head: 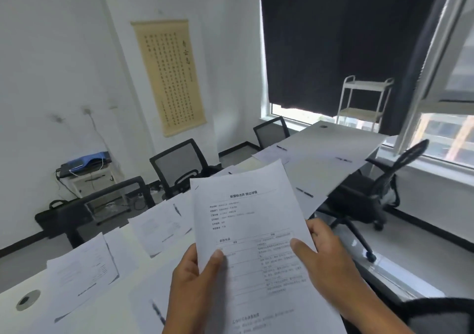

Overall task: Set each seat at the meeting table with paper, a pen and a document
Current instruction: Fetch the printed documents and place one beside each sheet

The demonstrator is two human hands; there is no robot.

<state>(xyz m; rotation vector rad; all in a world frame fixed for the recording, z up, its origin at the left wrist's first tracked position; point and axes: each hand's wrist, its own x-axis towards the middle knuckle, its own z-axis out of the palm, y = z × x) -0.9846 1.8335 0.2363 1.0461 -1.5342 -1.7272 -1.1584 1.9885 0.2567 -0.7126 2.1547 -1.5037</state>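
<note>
I hold a stack of printed documents up over the white meeting table. My left hand grips the lower left edge, thumb on top. My right hand grips the right edge, thumb across the page. On the left side of the table lie two places with a printed sheet and a pen: a near place and a middle place. Farther along lie sheets with a pen, a second pen and a third pen. One more pen lies near my left wrist.
Black mesh chairs stand along the left side: a near chair, a middle chair and a far chair. Another chair stands on the right by the window. A white cart is at the far end. A cable port is set in the table.
</note>
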